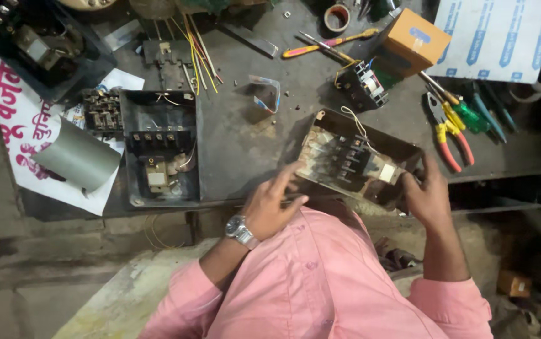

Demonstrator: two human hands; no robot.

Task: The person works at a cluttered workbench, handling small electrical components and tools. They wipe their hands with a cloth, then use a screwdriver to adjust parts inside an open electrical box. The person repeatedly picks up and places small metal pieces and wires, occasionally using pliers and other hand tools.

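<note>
From the head view, I see my left hand (273,204), fingers half spread, pressing the near corner of the rusty open metal switch box (358,164). My right hand (426,196) curls around its right end. The box rests tilted on the dark counter's (245,138) edge. An orange cardboard carton (413,39) sits beyond it, and a white sheet with pink lettering (16,119) lies far left.

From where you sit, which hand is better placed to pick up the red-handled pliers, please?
Probably the right hand: it grips the switch box's right end, just below the red-handled pliers. The left hand is at the far end.
</note>
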